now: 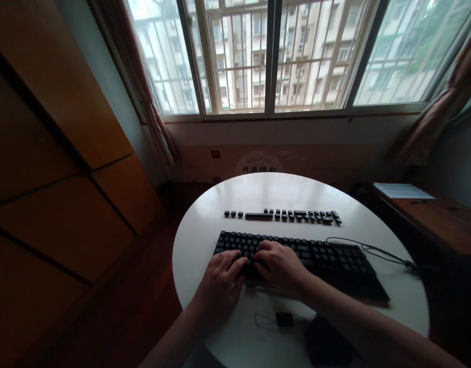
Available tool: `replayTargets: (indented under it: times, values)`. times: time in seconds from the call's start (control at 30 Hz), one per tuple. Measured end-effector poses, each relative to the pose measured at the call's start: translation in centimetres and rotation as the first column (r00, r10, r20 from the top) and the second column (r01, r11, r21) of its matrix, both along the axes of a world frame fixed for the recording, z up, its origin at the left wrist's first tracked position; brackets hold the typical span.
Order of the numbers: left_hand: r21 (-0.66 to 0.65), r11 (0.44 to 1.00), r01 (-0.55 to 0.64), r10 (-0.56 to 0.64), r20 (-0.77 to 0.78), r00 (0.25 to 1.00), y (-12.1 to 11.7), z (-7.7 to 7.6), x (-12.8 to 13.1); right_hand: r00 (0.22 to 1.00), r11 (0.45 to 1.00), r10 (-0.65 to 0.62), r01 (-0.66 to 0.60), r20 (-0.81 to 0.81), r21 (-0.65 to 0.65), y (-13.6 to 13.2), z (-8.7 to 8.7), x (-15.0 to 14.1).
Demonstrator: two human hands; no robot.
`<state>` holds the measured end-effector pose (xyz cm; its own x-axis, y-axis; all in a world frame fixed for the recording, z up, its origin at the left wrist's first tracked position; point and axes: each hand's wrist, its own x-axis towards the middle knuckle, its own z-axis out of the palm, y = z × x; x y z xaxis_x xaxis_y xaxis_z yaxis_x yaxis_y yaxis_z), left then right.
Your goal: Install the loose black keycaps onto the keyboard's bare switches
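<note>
A black keyboard [308, 255] lies on a round white table [197, 240], in front of me. My left hand [222, 276] rests at the keyboard's lower left edge, its fingers spread over the keys and apart. Over the left-middle keys, my right hand [279, 263] is bent inward with thumb and fingertips close together at the key surface. Whatever lies between them is too dark to make out. Behind the keyboard, several loose black keycaps [285, 217] stand in rows, among them a long spacebar keycap [259, 216].
A wire keycap puller with a black handle [285, 320] lies near the table's front. The keyboard's cable [388, 254] loops at the right edge. A dark rounded object [327, 342] sits partly under my right forearm. A wooden desk [442, 220] with paper stands at right.
</note>
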<state>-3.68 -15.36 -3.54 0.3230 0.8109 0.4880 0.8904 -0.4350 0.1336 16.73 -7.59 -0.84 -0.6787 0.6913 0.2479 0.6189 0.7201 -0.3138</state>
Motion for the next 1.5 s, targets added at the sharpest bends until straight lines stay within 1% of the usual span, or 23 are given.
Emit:
replayTargets:
  times: [0.23,0.33,0.47,0.6,0.7,0.77,0.8,0.87,0.93,1.0,1.13,1.23,1.3,1.4,1.5]
  values:
    - [-0.02,1.0,0.005,-0.006,-0.018,1.0,0.0,0.2,0.1,0.997,1.0,-0.005,0.004,0.072,0.026,-0.4,0.4,-0.5]
    - [-0.012,0.999,0.04,-0.04,-0.04,0.998,0.2,0.1,0.0,0.998,0.999,0.01,-0.013,0.064,0.036,-0.3,0.3,-0.3]
    - [0.011,0.996,0.091,-0.09,-0.07,0.994,0.5,-0.4,-0.4,0.999,0.999,0.036,-0.036,0.017,0.039,0.0,0.0,0.0]
    - [0.008,0.996,0.084,-0.083,-0.093,0.992,1.0,-0.9,-0.6,0.997,1.0,0.026,-0.025,-0.069,0.011,0.1,-0.1,0.2]
    - [0.02,0.996,0.084,-0.083,-0.074,0.994,1.4,-1.1,-0.6,0.988,0.999,0.047,-0.049,-0.145,-0.008,0.8,0.3,0.5]
    - [0.024,0.997,0.078,-0.077,-0.036,0.996,1.6,-1.0,-0.4,0.976,0.999,0.044,-0.043,-0.213,0.01,2.2,0.9,1.1]
    - [0.024,0.997,0.075,-0.074,-0.018,0.997,1.7,-0.9,-0.3,0.969,1.0,0.022,-0.017,-0.246,0.023,3.1,1.2,1.4]
    - [0.033,0.997,0.072,-0.072,0.008,0.997,1.9,-0.7,-0.2,0.961,0.997,-0.063,0.073,-0.269,0.028,5.5,2.0,2.3]
    - [0.048,0.996,0.073,-0.074,0.021,0.997,1.9,-0.6,-0.2,0.964,0.987,-0.154,0.16,-0.218,0.008,8.3,2.8,3.1]
    - [0.062,0.995,0.074,-0.076,0.025,0.997,1.9,-0.4,-0.2,0.963,0.976,-0.218,0.22,-0.16,-0.007,10.9,3.2,3.5]
    - [0.079,0.994,0.077,-0.079,0.029,0.996,1.8,-0.4,-0.2,0.955,0.957,-0.291,0.29,-0.056,-0.028,15.1,3.2,2.9]
    - [0.081,0.993,0.082,-0.085,0.033,0.996,1.8,-0.6,-0.4,0.951,0.95,-0.31,0.31,0.022,-0.041,17.3,2.9,1.5]
    - [0.089,0.992,0.086,-0.088,0.023,0.996,1.8,-0.9,-0.6,0.952,0.952,-0.296,0.3,0.074,-0.053,18.4,2.6,0.5]
    - [0.104,0.989,0.101,-0.097,-0.044,0.994,1.9,-1.3,-0.8,0.954,0.959,-0.256,0.271,0.154,-0.081,19.7,2.1,-0.7]
    - [0.114,0.988,0.108,-0.094,-0.116,0.989,2.1,-1.5,-1.0,0.947,0.96,-0.227,0.257,0.227,-0.113,20.5,1.6,-1.2]
